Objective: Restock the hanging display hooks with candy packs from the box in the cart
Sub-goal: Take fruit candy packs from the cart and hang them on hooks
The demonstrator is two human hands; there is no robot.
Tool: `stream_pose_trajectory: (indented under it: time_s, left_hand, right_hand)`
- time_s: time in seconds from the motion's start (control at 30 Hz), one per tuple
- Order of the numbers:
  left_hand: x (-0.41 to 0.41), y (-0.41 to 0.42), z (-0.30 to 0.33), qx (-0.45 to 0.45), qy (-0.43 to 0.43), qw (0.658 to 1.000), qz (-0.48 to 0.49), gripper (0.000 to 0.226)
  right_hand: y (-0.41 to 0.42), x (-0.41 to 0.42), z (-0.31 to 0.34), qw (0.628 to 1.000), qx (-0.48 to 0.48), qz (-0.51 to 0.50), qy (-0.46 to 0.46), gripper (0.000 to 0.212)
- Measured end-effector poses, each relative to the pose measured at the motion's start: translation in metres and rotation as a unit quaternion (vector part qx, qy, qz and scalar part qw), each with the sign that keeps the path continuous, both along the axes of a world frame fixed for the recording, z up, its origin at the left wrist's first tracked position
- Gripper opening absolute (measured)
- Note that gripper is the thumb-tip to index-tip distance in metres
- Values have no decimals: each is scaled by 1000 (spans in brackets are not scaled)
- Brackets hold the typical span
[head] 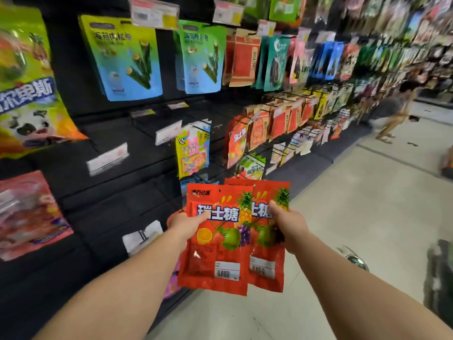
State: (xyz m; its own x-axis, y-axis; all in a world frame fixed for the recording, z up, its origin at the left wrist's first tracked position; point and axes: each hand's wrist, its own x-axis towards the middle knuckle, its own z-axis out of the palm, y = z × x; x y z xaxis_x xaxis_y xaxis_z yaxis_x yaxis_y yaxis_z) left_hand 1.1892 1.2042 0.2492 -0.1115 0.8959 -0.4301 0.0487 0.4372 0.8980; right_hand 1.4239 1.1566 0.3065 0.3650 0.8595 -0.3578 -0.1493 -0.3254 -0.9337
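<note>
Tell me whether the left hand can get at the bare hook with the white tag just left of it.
Probably not yet: the left hand grips a red candy pack, so its grip is taken. The bare hook itself hangs unobstructed beside it.

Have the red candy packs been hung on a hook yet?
No, the left hand and right hand hold the two red candy packs in front of the display, off any hook.

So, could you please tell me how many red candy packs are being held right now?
2. The front red pack is held by the left hand; the rear red pack, overlapped behind it, by the right hand. More could be hidden behind them.
</note>
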Motion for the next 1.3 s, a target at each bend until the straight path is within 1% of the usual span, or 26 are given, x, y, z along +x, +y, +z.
stream_pose_trajectory:
  time_s: [0.07, 0.17, 0.27, 0.33, 0.37, 0.4, 0.5, 0.57, 0.6, 0.63, 0.67, 0.7, 0.73, 0.77, 0.8, 0.83, 0.87, 0.9, 1.0, 1.03, 1.07, 1.1, 1.13, 1.17, 1.23, 1.3]
  left_hand:
    - [14, 23, -3, -6, -6, 1000, 2, 25]
    - [36, 64, -11, -26, -26, 999, 9, 25]
    - [57, 118, -29, -48, -57, 997, 18, 47]
    - [69, 170, -59, -52, -64, 996, 14, 69]
    - [78, 185, -57, -52, -67, 996, 6, 82]
    - [85, 202, -59, -53, -80, 995, 6, 89]
    - [101, 240, -41, -49, -104, 993, 17, 78]
    - [99, 263, -52, -57, -107, 992, 35, 89]
    - [95, 275, -64, -56, -110, 991, 47, 96]
    - [92, 281, -64, -51, -115, 990, 64, 99]
    - [90, 279, -52, -54, -118, 988, 81, 93]
    - [90, 277, -40, -45, -114, 987, 101, 78]
    - [89, 277, -33, -43, -108, 986, 120, 60]
    - [89, 278, -31, -43, -109, 984, 136, 46]
    - [89, 280, -31, -48, -109, 981, 150, 38]
    - [89, 282, -33, -43, -110, 979, 165, 35]
    - [88, 283, -33, -32, -114, 976, 181, 35]
    - [88, 285, -37, -24, -111, 975, 193, 38]
    - [93, 287, -42, -25, -100, 969, 225, 46]
    - [97, 287, -42, -27, -103, 964, 242, 57]
    - [102, 287, -43, -32, -107, 960, 257, 74]
    - [104, 289, -48, -30, -111, 955, 274, 91]
    - [107, 290, -55, -23, -116, 950, 289, 101]
    - [113, 289, -56, -17, -118, 948, 296, 103]
    - [129, 286, -52, -21, -114, 946, 302, 96]
    - [143, 284, -46, -26, -118, 941, 315, 74]
  right_hand:
    - [23, 14, -5, 1000, -7, 3, -3, 31]
    - [64, 36, -9, 1000, -10, 3, -25, 29]
    - [108, 58, -8, 999, -12, 9, -38, 32]
    - [141, 76, -4, 998, -23, 2, -53, 32]
    - [157, 87, -3, 998, -29, 7, -63, 34]
    - [174, 95, 1, 997, -32, 7, -70, 38]
    - [224, 112, 4, 996, -21, 11, -87, 41]
    - [248, 111, 0, 996, -32, 20, -82, 43]
    - [261, 109, -3, 996, -30, 33, -74, 48]
    - [274, 108, -7, 996, -30, 41, -71, 57]
    - [286, 106, -11, 996, -36, 50, -71, 73]
    - [301, 105, -19, 995, -47, 58, -68, 89]
    - [315, 105, -25, 994, -47, 76, -58, 91]
    - [327, 103, -27, 993, -47, 91, -54, 79]
    - [337, 100, -27, 992, -42, 106, -50, 64]
    - [348, 100, -29, 991, -39, 112, -56, 58]
    - [357, 99, -26, 991, -31, 115, -61, 60]
    - [369, 101, -28, 990, -31, 123, -67, 69]
    - [416, 117, -50, 982, -26, 158, -100, 108]
    - [437, 125, -64, 981, -21, 167, -98, 116]
    - [457, 132, -78, 978, -14, 188, -91, 122]
    - [472, 138, -83, 974, -17, 210, -87, 127]
    - [477, 140, -77, 970, -14, 225, -93, 129]
    - [481, 141, -71, 969, -8, 232, -81, 127]
    - [485, 143, -62, 962, 3, 266, -62, 116]
    - [477, 140, -44, 959, 9, 277, -65, 116]
